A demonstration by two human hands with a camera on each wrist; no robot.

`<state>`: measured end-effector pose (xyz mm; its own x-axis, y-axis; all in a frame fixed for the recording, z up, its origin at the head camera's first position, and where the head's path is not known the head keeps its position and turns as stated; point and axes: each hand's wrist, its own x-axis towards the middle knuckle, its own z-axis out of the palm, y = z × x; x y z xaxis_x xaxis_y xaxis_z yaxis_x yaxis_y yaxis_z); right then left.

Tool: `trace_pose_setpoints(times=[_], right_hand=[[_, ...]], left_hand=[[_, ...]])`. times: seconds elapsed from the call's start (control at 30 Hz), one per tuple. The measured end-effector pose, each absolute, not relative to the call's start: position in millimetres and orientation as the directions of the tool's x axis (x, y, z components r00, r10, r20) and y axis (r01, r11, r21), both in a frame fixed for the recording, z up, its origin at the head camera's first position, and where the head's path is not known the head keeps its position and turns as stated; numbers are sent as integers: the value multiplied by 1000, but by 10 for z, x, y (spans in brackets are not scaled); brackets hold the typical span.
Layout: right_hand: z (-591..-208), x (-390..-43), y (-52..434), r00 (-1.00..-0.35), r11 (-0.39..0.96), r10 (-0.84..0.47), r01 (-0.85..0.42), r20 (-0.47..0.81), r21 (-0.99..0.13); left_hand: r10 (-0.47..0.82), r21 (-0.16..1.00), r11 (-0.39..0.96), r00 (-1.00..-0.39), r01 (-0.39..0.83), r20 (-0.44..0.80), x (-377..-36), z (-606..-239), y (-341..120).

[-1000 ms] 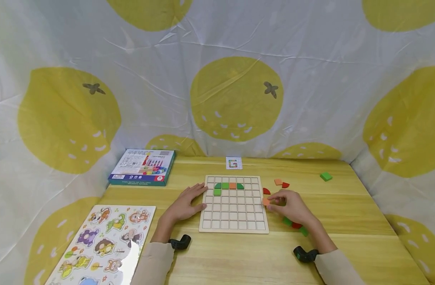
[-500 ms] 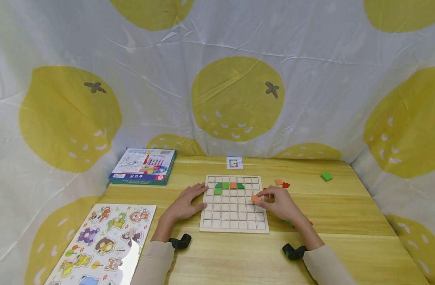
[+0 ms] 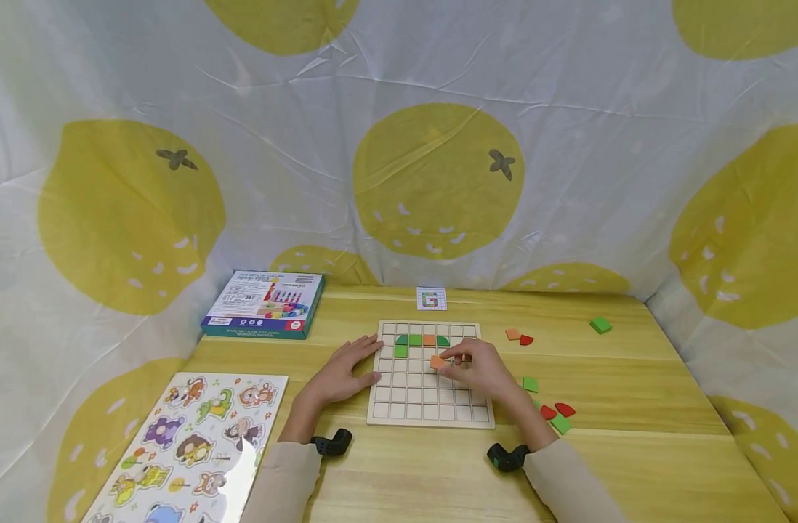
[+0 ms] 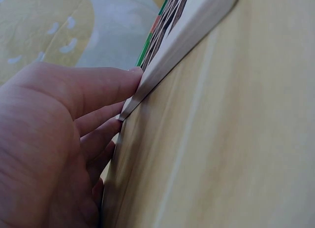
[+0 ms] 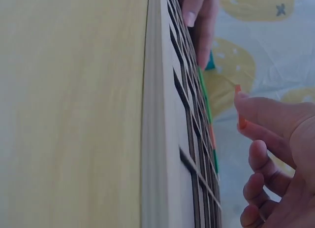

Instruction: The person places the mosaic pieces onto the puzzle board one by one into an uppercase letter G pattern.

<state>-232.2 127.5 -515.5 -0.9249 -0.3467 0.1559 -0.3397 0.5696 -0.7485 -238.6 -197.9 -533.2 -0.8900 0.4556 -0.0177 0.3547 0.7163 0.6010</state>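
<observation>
A wooden grid board (image 3: 405, 408) lies mid-table, with green and orange tiles set along its upper rows. My right hand (image 3: 480, 369) pinches an orange square tile (image 3: 437, 362) between thumb and fingertips, over the board's middle. In the right wrist view that orange tile (image 5: 239, 110) shows edge-on, raised off the grid. My left hand (image 3: 340, 373) rests by the board's left edge with its fingers extended. In the left wrist view the left thumb (image 4: 110, 85) touches the board's rim.
Loose green square tiles (image 3: 530, 384) and red quarter-round tiles (image 3: 565, 410) lie right of the board. A small pattern card (image 3: 432, 298) sits behind it. To the left are a boxed toy set (image 3: 262, 305) and an animal puzzle board (image 3: 196, 450).
My right hand has lifted the orange square tile from the board's right edge and carried it leftward over the grid. The left hand has stayed in place.
</observation>
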Motion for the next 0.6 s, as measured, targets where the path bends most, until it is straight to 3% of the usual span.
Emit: trace_pose_setpoints(times=[0.6], right_hand=[[-5259,-2461,709,-923,579,-380,-290,63,-762]], left_hand=[[454,609,714,-891,347,-24,-2390,-5326,-1978]])
